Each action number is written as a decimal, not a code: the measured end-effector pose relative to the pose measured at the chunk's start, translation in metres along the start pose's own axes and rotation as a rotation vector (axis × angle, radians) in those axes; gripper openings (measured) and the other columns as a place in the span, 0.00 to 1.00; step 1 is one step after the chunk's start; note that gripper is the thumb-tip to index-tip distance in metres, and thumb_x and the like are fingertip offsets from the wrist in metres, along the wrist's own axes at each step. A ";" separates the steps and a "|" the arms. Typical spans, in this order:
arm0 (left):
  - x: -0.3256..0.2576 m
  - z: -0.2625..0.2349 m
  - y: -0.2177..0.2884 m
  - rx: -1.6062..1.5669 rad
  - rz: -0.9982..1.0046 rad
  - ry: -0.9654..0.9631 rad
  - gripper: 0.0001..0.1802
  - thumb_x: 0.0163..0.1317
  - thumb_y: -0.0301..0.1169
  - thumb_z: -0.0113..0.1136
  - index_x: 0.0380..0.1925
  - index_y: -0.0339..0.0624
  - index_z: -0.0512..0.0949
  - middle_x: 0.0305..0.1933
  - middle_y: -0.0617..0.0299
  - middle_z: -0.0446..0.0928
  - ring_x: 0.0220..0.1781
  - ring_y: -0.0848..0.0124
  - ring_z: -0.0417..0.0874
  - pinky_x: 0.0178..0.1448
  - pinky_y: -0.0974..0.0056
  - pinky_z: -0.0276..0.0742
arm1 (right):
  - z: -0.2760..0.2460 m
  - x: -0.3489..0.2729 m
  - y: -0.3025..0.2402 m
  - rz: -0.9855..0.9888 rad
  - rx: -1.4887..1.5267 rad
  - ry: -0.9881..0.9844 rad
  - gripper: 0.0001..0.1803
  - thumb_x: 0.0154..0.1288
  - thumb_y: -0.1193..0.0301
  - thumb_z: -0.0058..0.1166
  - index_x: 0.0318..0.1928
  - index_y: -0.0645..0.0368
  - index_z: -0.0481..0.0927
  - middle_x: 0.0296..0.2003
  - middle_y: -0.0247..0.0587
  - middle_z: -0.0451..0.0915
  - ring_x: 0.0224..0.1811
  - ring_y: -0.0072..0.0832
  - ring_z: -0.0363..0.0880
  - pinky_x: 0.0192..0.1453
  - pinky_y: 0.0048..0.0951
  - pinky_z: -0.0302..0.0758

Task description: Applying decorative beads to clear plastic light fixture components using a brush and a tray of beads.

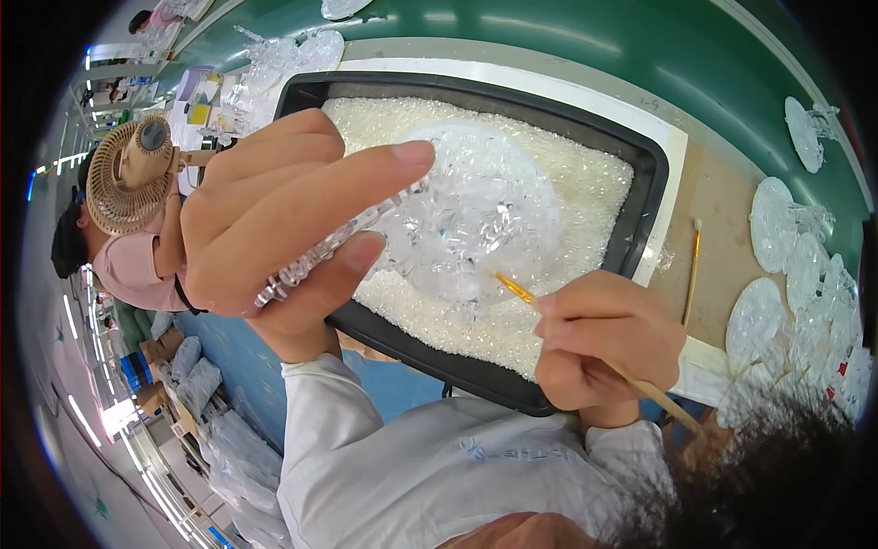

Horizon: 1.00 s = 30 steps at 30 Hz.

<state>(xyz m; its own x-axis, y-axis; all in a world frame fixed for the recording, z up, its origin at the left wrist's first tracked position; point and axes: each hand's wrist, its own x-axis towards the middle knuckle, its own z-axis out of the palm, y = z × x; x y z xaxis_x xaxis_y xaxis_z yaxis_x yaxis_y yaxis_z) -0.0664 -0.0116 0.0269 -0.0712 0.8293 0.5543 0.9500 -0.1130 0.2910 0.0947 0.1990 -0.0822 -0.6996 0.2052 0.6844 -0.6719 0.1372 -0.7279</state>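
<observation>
My left hand (283,206) is closed around the ribbed clear stem of a transparent ornament, whose round clear disc (517,192) faces up toward me. The ornament is tilted above a black tray (651,169) filled with sparkling whitish granules (590,174). Between the fingers of my right hand (608,343) is a thin paintbrush (517,289) with a long wooden handle. Its tip is at the lower right part of the disc; whether it touches the surface I cannot tell. Part of the stem is hidden by my left fingers.
Several similar clear ornaments (773,224) stand on the right, with more (297,55) at the far left. Another brush (694,265) lies on a brown board (709,197). A beige fan (128,174) and a person in pink (137,265) are at left, above bagged goods (242,467).
</observation>
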 end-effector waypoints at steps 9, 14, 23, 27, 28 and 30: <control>-0.001 -0.005 -0.002 -0.038 -0.002 -0.074 0.25 0.52 0.25 0.65 0.45 0.09 0.77 0.21 0.54 0.70 0.19 0.62 0.69 0.23 0.57 0.64 | 0.003 0.003 0.000 0.013 0.027 -0.013 0.09 0.50 0.85 0.56 0.35 0.65 0.79 0.32 0.56 0.84 0.22 0.32 0.83 0.25 0.27 0.81; 0.010 0.015 0.004 0.040 -0.116 0.136 0.30 0.34 0.30 0.66 0.41 0.19 0.85 0.19 0.57 0.71 0.18 0.64 0.69 0.25 0.62 0.63 | -0.003 0.005 -0.007 0.003 -0.015 0.021 0.08 0.54 0.85 0.57 0.36 0.66 0.79 0.34 0.55 0.83 0.25 0.34 0.84 0.26 0.27 0.82; 0.106 0.017 -0.023 0.065 -0.459 0.141 0.20 0.64 0.27 0.62 0.57 0.38 0.82 0.21 0.60 0.74 0.22 0.72 0.66 0.29 0.65 0.65 | -0.138 0.062 -0.092 0.026 -0.344 0.241 0.17 0.69 0.69 0.44 0.41 0.68 0.85 0.40 0.51 0.86 0.39 0.40 0.84 0.44 0.35 0.79; 0.174 0.073 -0.110 0.066 -0.577 0.022 0.20 0.65 0.29 0.60 0.57 0.38 0.80 0.28 0.55 0.79 0.30 0.72 0.77 0.39 0.65 0.73 | -0.267 0.153 -0.082 0.142 -1.082 0.114 0.16 0.69 0.68 0.45 0.39 0.61 0.87 0.22 0.45 0.81 0.26 0.31 0.82 0.33 0.33 0.74; 0.189 0.095 -0.135 0.073 -0.572 -0.005 0.19 0.65 0.30 0.61 0.56 0.38 0.80 0.30 0.51 0.82 0.32 0.68 0.81 0.41 0.63 0.76 | -0.301 0.177 -0.070 0.222 -1.282 0.072 0.16 0.68 0.69 0.44 0.42 0.61 0.87 0.32 0.50 0.84 0.34 0.38 0.84 0.42 0.38 0.77; 0.207 0.135 -0.179 0.099 -0.409 -0.019 0.19 0.63 0.33 0.62 0.53 0.38 0.81 0.42 0.45 0.86 0.43 0.54 0.87 0.50 0.55 0.80 | -0.364 0.216 -0.034 0.165 -1.641 -0.139 0.16 0.69 0.68 0.48 0.47 0.60 0.85 0.40 0.54 0.87 0.41 0.45 0.87 0.47 0.44 0.81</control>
<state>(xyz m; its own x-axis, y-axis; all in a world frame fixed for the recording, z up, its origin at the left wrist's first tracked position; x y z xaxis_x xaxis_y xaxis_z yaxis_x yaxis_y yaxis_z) -0.2100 0.2541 -0.0155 -0.4439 0.8048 0.3941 0.8693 0.2800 0.4073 0.0547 0.5912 0.0751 -0.8082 0.2507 0.5329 0.3007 0.9537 0.0073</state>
